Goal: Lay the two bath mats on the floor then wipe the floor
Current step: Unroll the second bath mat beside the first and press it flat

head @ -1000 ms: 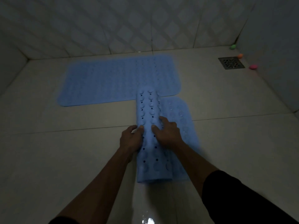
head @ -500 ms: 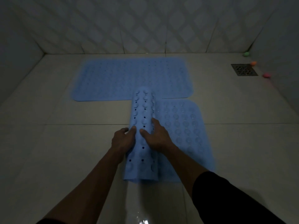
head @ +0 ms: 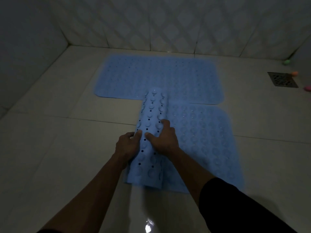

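Note:
One blue bath mat (head: 158,78) lies flat on the tiled floor near the back wall. A second blue bath mat (head: 207,142) is partly unrolled in front of it; its flat part lies to the right. Its rolled part (head: 151,115), suction cups outward, runs away from me at the flat part's left edge. My left hand (head: 127,145) grips the roll's left side, fingers curled under it. My right hand (head: 164,138) rests on top of the roll with fingers spread, thumb pointing toward the left hand.
A metal floor drain (head: 282,79) sits at the right by the wall. Three small coloured objects, green (head: 286,62), orange (head: 294,73) and pink (head: 307,88), lie around it. Tiled walls close the back and left. A wet glare (head: 149,227) shows on the floor near me.
The roll has moved left under both hands, and more of the second mat lies flat on its right. The view has shifted, so the drain sits further right.

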